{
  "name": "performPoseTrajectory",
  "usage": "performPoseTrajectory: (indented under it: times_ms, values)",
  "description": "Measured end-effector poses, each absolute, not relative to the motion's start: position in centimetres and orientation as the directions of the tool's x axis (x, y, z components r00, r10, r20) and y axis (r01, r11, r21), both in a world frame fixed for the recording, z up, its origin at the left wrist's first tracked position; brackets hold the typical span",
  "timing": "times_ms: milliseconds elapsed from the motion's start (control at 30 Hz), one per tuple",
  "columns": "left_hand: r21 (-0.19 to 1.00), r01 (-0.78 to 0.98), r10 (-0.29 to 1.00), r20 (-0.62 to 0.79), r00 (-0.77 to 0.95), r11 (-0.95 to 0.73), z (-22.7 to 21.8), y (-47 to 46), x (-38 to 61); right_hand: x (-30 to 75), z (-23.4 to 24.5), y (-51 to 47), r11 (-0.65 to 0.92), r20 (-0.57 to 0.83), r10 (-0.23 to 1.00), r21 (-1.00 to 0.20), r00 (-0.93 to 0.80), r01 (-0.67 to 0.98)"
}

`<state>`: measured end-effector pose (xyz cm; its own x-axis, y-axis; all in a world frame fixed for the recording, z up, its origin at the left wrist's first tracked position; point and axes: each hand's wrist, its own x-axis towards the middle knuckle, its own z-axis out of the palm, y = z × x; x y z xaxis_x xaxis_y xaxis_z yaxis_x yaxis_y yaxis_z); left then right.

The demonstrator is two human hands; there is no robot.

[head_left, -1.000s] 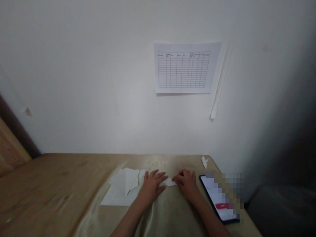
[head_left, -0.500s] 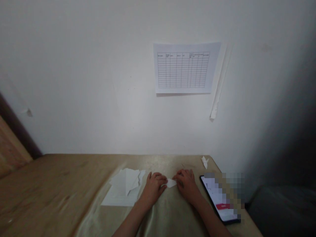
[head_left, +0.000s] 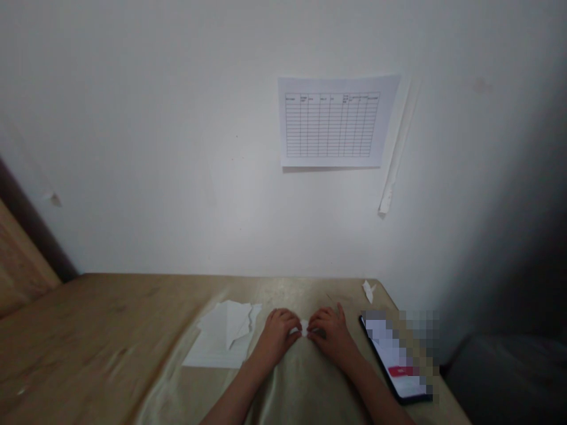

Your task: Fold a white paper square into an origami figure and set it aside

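A small folded piece of white paper [head_left: 303,327] lies on the tan table [head_left: 110,319], almost covered by my fingers. My left hand [head_left: 277,336] has its fingers curled and pinches the paper's left side. My right hand [head_left: 330,333] presses and pinches its right side with fingertips together. The two hands nearly touch over it.
A stack of white paper sheets with a folded piece on top [head_left: 224,333] lies left of my hands. A phone with a lit screen [head_left: 396,366] rests at the right table edge. A small folded paper figure [head_left: 367,290] sits by the wall. A printed table sheet [head_left: 332,121] hangs on the wall.
My hands have drawn closer together over the small paper, so less of it shows. My left fingers, spread a second ago, have curled in.
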<state>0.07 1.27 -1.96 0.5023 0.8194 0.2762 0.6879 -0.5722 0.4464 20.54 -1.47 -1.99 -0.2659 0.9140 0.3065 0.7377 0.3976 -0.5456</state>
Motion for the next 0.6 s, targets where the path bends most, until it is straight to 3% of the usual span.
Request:
performPoseTrajectory:
  times_ms: [600]
  values:
    - [0.471, 0.684, 0.83, 0.292, 0.476, -0.558, -2.22, 1.39, 0.28, 20.05, -2.31, -1.4, 0.414, 0.338, 0.898, -0.427, -0.283, 0.803]
